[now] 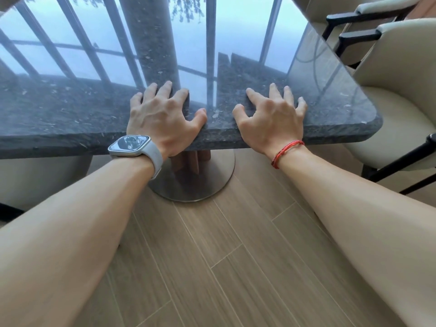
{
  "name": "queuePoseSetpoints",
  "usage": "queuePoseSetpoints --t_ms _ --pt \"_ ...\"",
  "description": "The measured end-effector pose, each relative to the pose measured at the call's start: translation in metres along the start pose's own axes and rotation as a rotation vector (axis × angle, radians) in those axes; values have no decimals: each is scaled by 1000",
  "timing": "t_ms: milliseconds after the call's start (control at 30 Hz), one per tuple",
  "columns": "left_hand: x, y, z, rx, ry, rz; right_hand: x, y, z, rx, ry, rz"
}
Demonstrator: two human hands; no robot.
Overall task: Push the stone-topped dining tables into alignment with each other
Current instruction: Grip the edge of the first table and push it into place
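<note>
A dark, polished stone-topped table [70, 109] fills the upper half of the head view, its glossy top mirroring window bars. Its rough near edge runs across the middle, ending in a rounded corner at the right. My left hand [162, 114], with a white watch on the wrist, lies palm down on the top at the near edge, fingers spread, thumb on the surface. My right hand [271, 116], with a red cord bracelet on the wrist, lies flat beside it, fingers spread and slightly arched. No second table shows.
Under the top stands a wooden post on a round metal base [207, 182], on a wood-plank floor [224, 267]. Cream upholstered chairs with black frames stand at the right [396, 74] and far right back [387, 5]. Another cream seat [35, 180] sits under the table's left.
</note>
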State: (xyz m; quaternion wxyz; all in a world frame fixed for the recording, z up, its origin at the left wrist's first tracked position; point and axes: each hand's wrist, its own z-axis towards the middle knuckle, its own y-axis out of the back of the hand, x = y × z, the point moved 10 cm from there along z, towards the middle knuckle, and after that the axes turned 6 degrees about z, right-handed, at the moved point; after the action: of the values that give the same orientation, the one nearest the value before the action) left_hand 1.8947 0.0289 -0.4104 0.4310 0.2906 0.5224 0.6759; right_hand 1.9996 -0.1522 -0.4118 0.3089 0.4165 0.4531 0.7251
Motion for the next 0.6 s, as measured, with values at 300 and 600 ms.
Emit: queuePoseSetpoints --t_ms 300,600 --pt "1 -2 1 -5 3 -8 -1 2 -1 -7 -12 15" --pt "1 -3 1 16 4 -3 -1 3 -1 -16 -15 30"
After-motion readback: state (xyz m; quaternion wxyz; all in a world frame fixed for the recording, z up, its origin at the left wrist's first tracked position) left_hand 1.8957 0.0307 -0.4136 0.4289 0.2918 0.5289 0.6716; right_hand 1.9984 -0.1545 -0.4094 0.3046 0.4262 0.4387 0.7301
